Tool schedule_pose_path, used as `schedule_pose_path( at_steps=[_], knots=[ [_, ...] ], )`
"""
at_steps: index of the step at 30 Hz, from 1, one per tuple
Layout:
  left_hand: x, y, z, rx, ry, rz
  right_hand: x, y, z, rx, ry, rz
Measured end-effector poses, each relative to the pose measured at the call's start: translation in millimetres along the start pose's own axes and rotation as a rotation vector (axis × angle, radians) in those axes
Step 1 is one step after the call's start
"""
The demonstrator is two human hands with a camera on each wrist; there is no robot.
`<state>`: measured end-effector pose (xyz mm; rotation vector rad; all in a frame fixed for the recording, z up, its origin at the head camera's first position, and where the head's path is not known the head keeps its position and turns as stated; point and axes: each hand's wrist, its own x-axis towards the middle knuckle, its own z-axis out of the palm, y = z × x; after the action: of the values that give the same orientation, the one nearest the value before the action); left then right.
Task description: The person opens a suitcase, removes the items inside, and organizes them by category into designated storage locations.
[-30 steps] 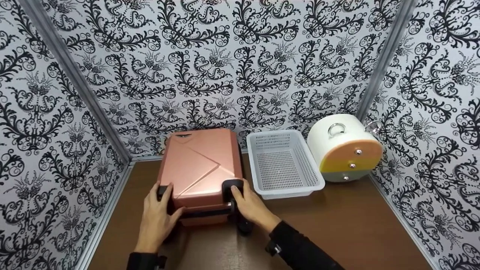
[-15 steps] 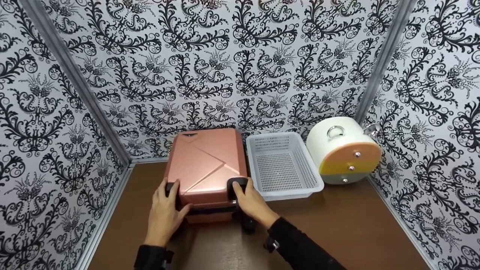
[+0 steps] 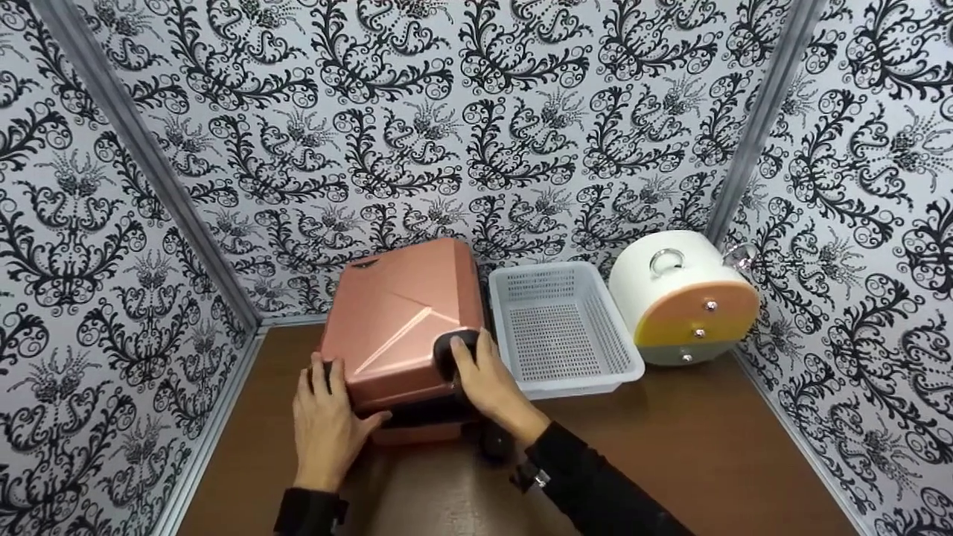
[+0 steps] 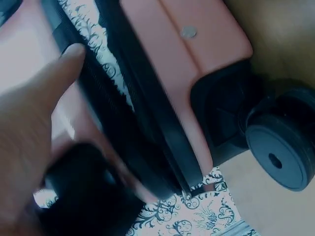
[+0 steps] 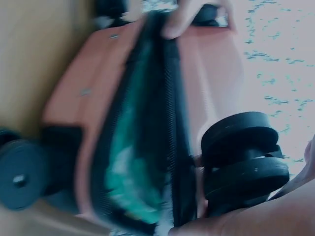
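A rose-gold hard-shell suitcase (image 3: 402, 305) lies flat on the table, its unzipped lid raised at the near edge. At the lid's near left corner, my left hand (image 3: 324, 424) grips around a black wheel, thumb (image 4: 71, 56) pressing near the zipper edge. My right hand (image 3: 488, 380) grips the near right corner by its black wheel (image 5: 241, 157). Through the gap between lid and lower shell (image 4: 216, 39), the right wrist view shows something green (image 5: 130, 179) inside, blurred. A wheel of the lower shell (image 4: 278, 155) sticks out in the left wrist view.
Close to the suitcase's right side stands a light grey perforated plastic basket (image 3: 566, 385). Beyond it is a white rounded box (image 3: 640, 257) with coloured drawer fronts and a ring handle. Patterned wall panels (image 3: 476, 134) enclose the brown table (image 3: 670, 454) at the back and sides.
The suitcase slid slightly right first. Since then its lid has risen at the near edge, right corner higher, both hands moving with it, and the gap has widened.
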<state>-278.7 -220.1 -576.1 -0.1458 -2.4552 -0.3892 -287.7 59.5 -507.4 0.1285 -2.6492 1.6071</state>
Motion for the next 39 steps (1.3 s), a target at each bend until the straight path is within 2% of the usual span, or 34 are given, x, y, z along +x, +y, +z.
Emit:
schedule_pose_path(
  at_steps=[6,11,13,15,16,18,21,24,26,28,30,34,35,39],
  knots=[
    [-8.2,2.9,19.0,0.093,0.162,0.015,-9,-18,-4,0.034,0.050,-0.155],
    [2.0,-7.5,16.4,0.056,0.254,-0.010,-11,-4,-4,0.113,0.178,-0.284],
    [6.7,-12.4,11.8,0.017,0.278,-0.027,-9,10,0,0.064,0.225,-0.318],
    [9.9,-17.7,6.8,-0.021,0.290,-0.053,-8,30,5,-0.057,0.204,-0.337],
    [10.9,-20.2,3.9,-0.042,0.290,-0.073,-9,40,9,-0.152,0.177,-0.358],
    [11.7,-26.0,-2.7,-0.083,0.276,-0.136,-12,62,16,-0.358,0.079,-0.406],
    [12.0,-36.5,-14.2,-0.141,0.209,-0.266,-19,90,26,-0.610,-0.070,-0.498],
    [12.9,-49.4,-25.5,-0.224,0.092,-0.426,-24,108,32,-0.757,-0.099,-0.588],
    [14.8,-58.6,-30.8,-0.302,0.014,-0.537,-25,115,35,-0.797,-0.075,-0.623],
    [15.2,-68.0,-33.6,-0.355,-0.035,-0.614,-25,118,36,-0.804,-0.055,-0.635],
    [15.5,-77.5,-34.0,-0.424,-0.030,-0.651,-26,119,37,-0.813,-0.055,-0.632],
    [10.4,-91.1,-34.0,-0.489,-0.003,-0.690,-26,118,40,-0.831,-0.071,-0.600],
    [9.1,-93.9,-34.3,-0.500,-0.011,-0.711,-26,118,40,-0.835,-0.072,-0.595],
    [3.9,-105.2,-38.4,-0.488,-0.121,-0.824,-28,116,42,-0.853,-0.067,-0.592]
  ],
)
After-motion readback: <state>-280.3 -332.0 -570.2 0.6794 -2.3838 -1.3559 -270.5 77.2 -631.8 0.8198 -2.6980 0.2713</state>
